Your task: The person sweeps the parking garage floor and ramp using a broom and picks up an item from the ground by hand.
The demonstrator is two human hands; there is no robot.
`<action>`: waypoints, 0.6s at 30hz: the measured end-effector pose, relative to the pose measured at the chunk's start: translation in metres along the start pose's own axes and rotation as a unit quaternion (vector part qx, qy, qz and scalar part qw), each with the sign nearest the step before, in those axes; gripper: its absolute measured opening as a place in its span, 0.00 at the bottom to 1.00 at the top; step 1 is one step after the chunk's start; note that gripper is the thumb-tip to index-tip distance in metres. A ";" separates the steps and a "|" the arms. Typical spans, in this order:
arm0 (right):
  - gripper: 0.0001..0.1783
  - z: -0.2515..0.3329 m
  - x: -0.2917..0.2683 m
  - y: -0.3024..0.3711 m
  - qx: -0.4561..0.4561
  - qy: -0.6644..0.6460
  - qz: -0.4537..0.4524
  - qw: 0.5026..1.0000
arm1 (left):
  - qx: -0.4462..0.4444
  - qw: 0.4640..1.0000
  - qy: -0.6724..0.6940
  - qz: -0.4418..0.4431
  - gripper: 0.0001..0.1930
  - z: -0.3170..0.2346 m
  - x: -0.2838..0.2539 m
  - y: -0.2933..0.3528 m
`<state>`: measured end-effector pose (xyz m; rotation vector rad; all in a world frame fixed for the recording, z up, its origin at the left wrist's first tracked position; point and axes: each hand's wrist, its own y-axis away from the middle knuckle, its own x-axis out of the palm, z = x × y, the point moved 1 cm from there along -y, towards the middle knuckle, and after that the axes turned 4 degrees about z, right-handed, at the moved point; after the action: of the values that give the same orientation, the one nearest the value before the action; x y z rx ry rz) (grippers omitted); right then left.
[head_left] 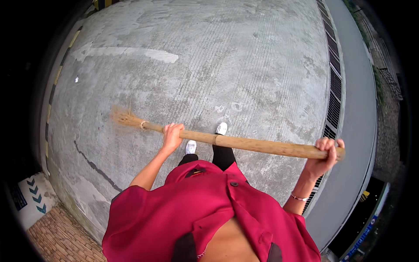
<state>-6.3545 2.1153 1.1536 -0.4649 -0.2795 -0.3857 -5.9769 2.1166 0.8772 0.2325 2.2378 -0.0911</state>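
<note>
- Broom (235,142) lay across mid-frame, bristles left over the concrete (209,65)
- Left hand (172,135) clenched its pole near the head, steering
- Right hand (325,153) gripped the far end, probably for leverage

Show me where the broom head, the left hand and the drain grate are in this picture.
broom head (123,117): head view, on the blurred straw bristles.
left hand (172,135): head view, on the knuckles gripping the wooden handle.
drain grate (335,83): head view, on the dark slotted strip in the concrete.
</note>
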 end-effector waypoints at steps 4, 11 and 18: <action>0.13 0.102 -0.072 -0.018 -0.197 0.023 -0.076 0.977 | 0.210 0.971 0.111 -0.001 0.09 -0.126 0.024 -0.154; 0.07 0.158 -0.109 -0.036 -0.403 0.119 -0.199 0.885 | 0.434 0.879 0.181 0.084 0.07 -0.328 0.136 -0.345; 0.06 0.044 -0.090 -0.145 -0.335 0.331 -0.380 0.796 | 0.422 0.871 0.180 0.175 0.06 -0.331 0.278 -0.457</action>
<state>-6.5030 2.0440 1.2155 -0.8723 0.4104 -1.4345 -6.4907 1.7549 0.8614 1.2060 2.3369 -0.9002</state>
